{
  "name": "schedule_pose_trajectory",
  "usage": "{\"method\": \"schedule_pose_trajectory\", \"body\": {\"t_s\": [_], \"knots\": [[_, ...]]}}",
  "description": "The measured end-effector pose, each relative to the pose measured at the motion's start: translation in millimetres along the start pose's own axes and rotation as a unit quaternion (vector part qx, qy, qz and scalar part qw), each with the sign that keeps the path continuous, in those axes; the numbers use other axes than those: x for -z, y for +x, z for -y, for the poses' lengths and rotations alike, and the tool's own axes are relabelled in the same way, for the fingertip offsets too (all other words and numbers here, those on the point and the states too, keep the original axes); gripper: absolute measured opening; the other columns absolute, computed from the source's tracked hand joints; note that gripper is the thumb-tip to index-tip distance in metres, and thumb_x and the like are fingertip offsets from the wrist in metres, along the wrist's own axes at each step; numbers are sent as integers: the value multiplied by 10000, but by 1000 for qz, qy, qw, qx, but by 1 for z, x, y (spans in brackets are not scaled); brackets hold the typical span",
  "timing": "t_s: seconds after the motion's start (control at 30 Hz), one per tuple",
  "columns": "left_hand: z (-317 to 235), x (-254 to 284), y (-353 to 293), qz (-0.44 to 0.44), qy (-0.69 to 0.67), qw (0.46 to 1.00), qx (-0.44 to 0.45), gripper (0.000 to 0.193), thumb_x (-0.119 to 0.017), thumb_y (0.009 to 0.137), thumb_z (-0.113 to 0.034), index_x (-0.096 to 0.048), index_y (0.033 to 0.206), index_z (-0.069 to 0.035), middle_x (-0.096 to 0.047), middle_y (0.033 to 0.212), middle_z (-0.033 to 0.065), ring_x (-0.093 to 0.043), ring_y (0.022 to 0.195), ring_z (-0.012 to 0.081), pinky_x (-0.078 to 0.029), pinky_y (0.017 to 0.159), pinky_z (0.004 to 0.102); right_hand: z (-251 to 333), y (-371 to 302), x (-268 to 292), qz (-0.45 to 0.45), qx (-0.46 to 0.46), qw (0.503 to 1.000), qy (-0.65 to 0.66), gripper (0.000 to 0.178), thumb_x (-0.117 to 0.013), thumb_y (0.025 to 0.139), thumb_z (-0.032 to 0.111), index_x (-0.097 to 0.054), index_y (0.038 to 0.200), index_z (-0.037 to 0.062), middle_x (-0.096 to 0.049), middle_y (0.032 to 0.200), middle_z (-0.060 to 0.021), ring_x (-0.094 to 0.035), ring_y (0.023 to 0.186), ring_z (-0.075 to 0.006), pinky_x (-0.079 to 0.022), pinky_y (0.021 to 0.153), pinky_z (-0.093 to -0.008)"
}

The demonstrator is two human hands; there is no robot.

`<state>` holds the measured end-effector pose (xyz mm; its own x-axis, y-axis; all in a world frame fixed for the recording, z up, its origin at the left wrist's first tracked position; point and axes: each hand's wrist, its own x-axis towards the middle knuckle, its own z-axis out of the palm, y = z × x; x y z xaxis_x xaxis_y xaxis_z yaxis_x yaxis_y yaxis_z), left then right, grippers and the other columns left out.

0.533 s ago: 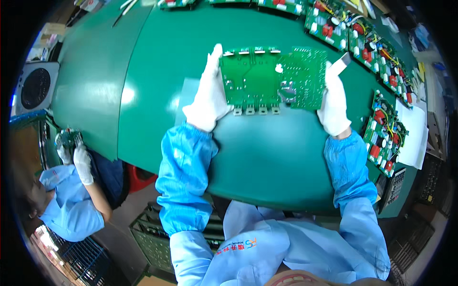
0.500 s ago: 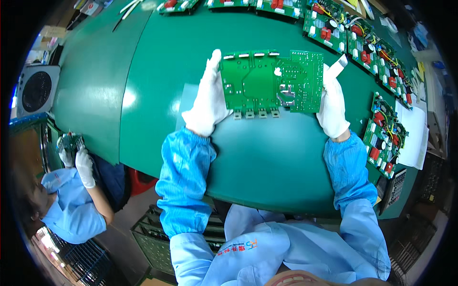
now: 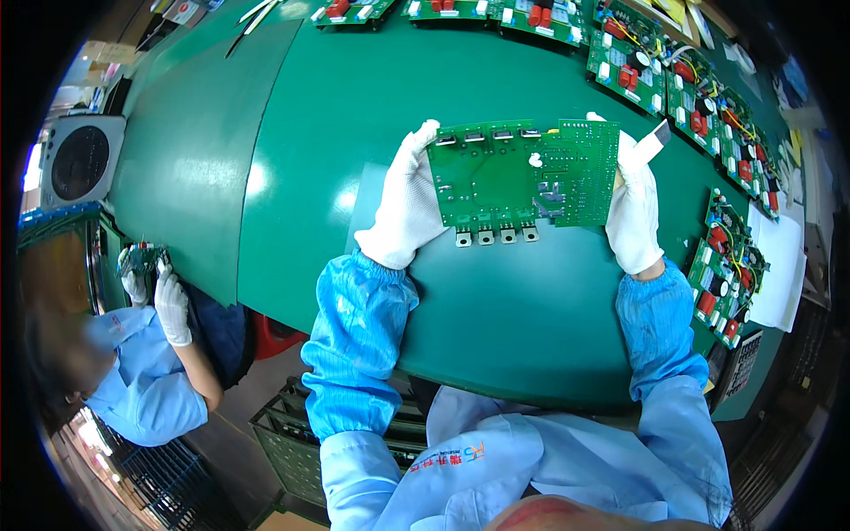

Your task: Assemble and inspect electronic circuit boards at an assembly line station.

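Observation:
Between my two gloved hands hangs a green circuit board (image 3: 496, 181), its soldered side facing me. Several metal-tabbed parts stick out along its near edge, and a white blob sits near its middle. My left hand (image 3: 403, 203), in a white glove, grips the board's left edge, fingers partly behind it. On the right edge my right hand (image 3: 633, 208) holds the board the same way. A flat, pale strip with a dark tip (image 3: 651, 146) juts out from the right hand's thumb side; whether it is a tool or part of the glove, I cannot tell.
Populated circuit boards with red and white parts (image 3: 629, 75) line the far and right sides of the green table (image 3: 310, 106). Another board (image 3: 726, 270) lies by white paper (image 3: 779, 274). At left, a co-worker (image 3: 146, 372) handles a board near a round-grilled fan (image 3: 80, 164).
The circuit board and both my hands sit slightly lower and further right in the picture, as the whole view has shifted. The board's tilt has changed a little; both hands still hold it.

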<state>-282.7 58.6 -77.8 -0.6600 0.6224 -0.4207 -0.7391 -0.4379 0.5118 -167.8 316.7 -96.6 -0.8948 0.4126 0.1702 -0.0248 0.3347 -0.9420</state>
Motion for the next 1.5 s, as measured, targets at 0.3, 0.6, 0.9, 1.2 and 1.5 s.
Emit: {"method": "schedule_pose_trajectory", "body": {"t_s": [0.3,0.6,0.9,1.2,1.5], "knots": [[-3,14,8,27,-38,998,42,390,-505,982,-444,-659,1135,-120,-630,1217,79,-577,1113,263,-447,980,473,3,-5,-7,-10,-65,963,263,335,-422,1009,133,-571,1250,-46,-592,1267,-148,-534,1199,-232,-360,1057,-332],[-3,28,12,147,-72,985,49,408,-446,1007,-425,-646,1165,-107,-644,1194,74,-575,1137,254,-441,994,475,8,-5,-6,18,-81,949,303,398,-444,1032,233,-534,1313,-33,-574,1298,-87,-512,1214,-164,-343,1071,-317],[-5,9,7,33,-18,999,34,359,-548,958,-426,-665,1106,-120,-647,1195,78,-583,1087,261,-434,983,485,4,-5,-8,-7,-17,992,125,379,-439,1017,202,-558,1280,-44,-591,1276,-100,-529,1194,-182,-368,1055,-322],[-3,14,13,8,-32,999,38,346,-563,954,-413,-667,1091,-114,-652,1178,81,-584,1071,260,-431,977,479,19,-4,-11,-13,-123,934,336,356,-460,1013,191,-565,1269,-33,-599,1250,-82,-544,1174,-186,-385,1043,-327],[-6,12,7,47,-45,997,47,355,-540,967,-406,-648,1123,-106,-642,1183,86,-578,1095,264,-431,995,477,10,-5,-5,17,-110,947,302,420,-474,1014,227,-505,1345,-30,-566,1310,-82,-511,1223,-167,-354,1067,-320]]}}
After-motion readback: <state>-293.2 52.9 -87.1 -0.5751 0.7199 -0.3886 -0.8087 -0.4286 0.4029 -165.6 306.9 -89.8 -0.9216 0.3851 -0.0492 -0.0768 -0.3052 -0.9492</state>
